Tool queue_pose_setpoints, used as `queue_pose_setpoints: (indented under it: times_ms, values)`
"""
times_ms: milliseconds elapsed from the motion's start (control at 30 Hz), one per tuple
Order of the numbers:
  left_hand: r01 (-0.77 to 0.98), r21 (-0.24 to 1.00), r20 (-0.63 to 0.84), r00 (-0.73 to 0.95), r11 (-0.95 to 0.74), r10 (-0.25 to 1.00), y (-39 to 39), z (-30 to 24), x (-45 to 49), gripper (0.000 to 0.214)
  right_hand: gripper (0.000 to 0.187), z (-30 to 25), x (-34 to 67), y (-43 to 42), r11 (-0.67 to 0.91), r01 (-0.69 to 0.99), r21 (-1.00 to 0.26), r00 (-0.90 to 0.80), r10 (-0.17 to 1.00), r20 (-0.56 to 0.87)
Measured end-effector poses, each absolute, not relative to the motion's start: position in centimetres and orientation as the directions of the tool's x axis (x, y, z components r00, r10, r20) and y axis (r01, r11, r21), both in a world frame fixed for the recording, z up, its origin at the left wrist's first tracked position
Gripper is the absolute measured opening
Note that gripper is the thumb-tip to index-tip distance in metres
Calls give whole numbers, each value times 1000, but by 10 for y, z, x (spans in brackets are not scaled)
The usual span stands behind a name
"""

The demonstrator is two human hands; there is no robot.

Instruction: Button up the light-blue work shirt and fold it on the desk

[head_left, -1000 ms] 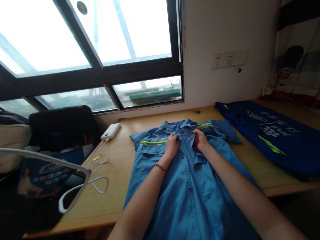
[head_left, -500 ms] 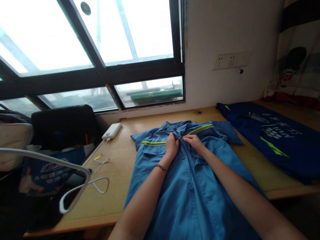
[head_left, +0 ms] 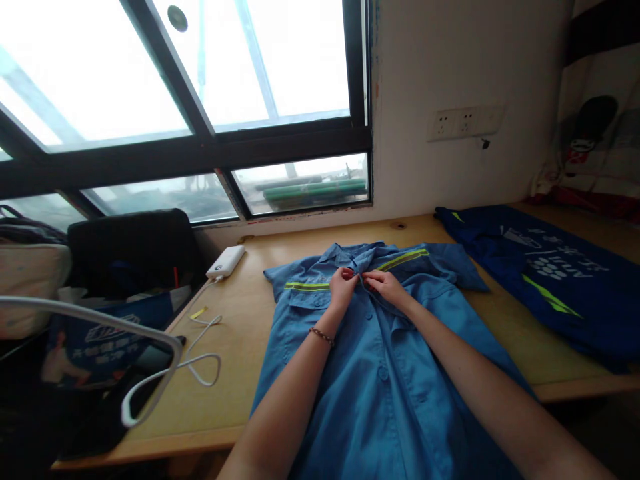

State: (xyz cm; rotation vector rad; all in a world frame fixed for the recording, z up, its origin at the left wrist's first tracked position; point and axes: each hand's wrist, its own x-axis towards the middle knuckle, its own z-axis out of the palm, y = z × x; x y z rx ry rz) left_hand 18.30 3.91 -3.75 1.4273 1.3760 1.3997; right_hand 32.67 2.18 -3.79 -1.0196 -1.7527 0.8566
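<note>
A blue short-sleeved work shirt (head_left: 330, 373) with yellow-green reflective stripes lies spread on the wooden table, its collar toward the window. My left hand (head_left: 343, 287) pinches the shirt's front placket just below the collar, fingers closed on the cloth. Close beside it, my right hand (head_left: 385, 285) grips the other front edge between thumb and fingers. The fingertips of both hands almost meet, and what lies between them is too small to make out. Lower down the front, a button (head_left: 383, 373) shows on the placket.
A dark blue shirt (head_left: 545, 267) with white print lies at the right of the table (head_left: 240, 373). At the left are a white power bank (head_left: 225, 262) and a looping white cable (head_left: 205, 383). A black chair (head_left: 133, 250) and bags stand left of the table.
My right hand has turned slightly and its fingers have curled in more on the shirt's edge. My left hand stays at nearly the same spot. The view has shifted a little.
</note>
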Motion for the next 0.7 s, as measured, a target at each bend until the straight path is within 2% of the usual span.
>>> queue_pose_setpoints:
  times_ms: [100,300,400,567,700]
  values:
    - [82,994,88,-137,-77,987,41,-42,182,13,29,-36,325,19,458,329,-825,-261,884,387]
    - [56,998,22,-97,-17,995,37,-40,184,9,28,-35,322,15,555,439,-707,-251,831,496]
    - [140,989,66,-91,-53,994,35,-37,184,4,29,-36,322,14,584,469,-662,-263,808,527]
    - [414,881,271,-49,-227,961,34,-36,183,10,32,-36,323,13,604,490,-628,-320,795,516]
    - [342,912,236,10,-225,972,35,-36,181,9,33,-35,323,11,612,510,-604,-332,788,518]
